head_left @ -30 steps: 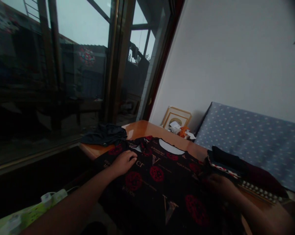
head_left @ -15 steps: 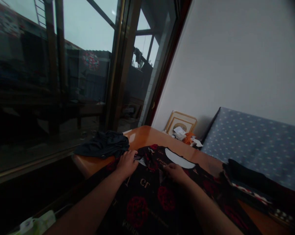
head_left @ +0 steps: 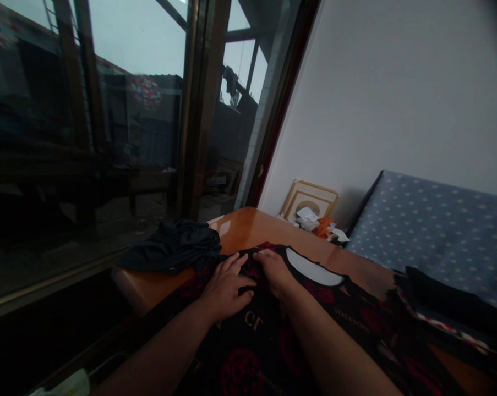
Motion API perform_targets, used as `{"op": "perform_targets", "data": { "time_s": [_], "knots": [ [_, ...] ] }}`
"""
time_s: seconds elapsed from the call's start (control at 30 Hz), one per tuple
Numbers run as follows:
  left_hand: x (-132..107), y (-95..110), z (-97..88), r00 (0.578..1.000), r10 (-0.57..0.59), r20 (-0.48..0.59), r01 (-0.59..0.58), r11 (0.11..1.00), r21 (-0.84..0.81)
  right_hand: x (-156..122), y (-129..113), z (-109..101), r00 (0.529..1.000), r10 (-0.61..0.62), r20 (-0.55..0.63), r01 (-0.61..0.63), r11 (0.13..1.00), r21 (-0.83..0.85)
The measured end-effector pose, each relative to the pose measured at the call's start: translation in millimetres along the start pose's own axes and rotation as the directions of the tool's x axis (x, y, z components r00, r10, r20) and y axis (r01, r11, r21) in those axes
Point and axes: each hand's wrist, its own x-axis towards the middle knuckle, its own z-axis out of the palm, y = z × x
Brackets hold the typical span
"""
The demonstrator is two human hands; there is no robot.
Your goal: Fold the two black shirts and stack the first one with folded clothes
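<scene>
Relation noted: the black cloth shirt with red round motifs and pale gold lettering [head_left: 260,341] lies spread on the glossy orange-brown wooden worktop [head_left: 246,225], directly under both hands. Long axis runs from the neckline, close to the worktop's far edge, back toward the person; hem out of sight.

Bare right hand [head_left: 273,269] is nearer the white-lined round neckline [head_left: 313,268], just left of it, fingers bent onto the shoulder cloth; whether it pinches, I cannot tell. Bare left hand [head_left: 227,289] rests just beside it, farther from the neckline, fingers spread, gripping nothing visible.

Appearance: black ground, cloth rumpled about the fingers, flatter right of the neckline; weave too dim to read.

Nearby: crumpled dark fabric garment [head_left: 174,245] at the worktop's left edge; dark stack of folded clothes [head_left: 446,313] toward the right
</scene>
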Motion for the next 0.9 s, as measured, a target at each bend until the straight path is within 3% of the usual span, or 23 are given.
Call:
{"op": "perform_targets", "data": {
  "time_s": [0.13, 0.23, 0.33, 0.43, 0.63, 0.9],
  "knots": [
    [3, -3, 3.3, 0.997, -0.052, -0.050, 0.053, 0.998, 0.018, 0, -9, 0, 0.992, 0.021, 0.128, -0.068, 0.925, 0.374],
    [5, -5, 6.1, 0.984, -0.144, -0.105, 0.143, 0.990, -0.015, 11, -6, -23, 0.989, 0.141, -0.045, -0.103, 0.872, 0.479],
    [6, -7, 8.1, 0.952, -0.266, -0.148, 0.254, 0.962, -0.100, 26, 8, -51, 0.925, 0.294, -0.241, -0.127, 0.836, 0.534],
    [7, -10, 9.9, 0.936, -0.317, -0.152, 0.291, 0.941, -0.173, 36, 24, -66, 0.898, 0.393, -0.197, -0.236, 0.810, 0.537],
    [7, -9, 8.7, 0.935, -0.309, -0.177, 0.278, 0.944, -0.178, 52, 33, -51, 0.885, 0.466, -0.018, -0.387, 0.756, 0.528],
    [7, -6, 2.4, 0.941, -0.266, -0.208, 0.243, 0.962, -0.127, 104, 28, -31, 0.885, 0.463, -0.052, -0.372, 0.769, 0.520]
  ]
}}
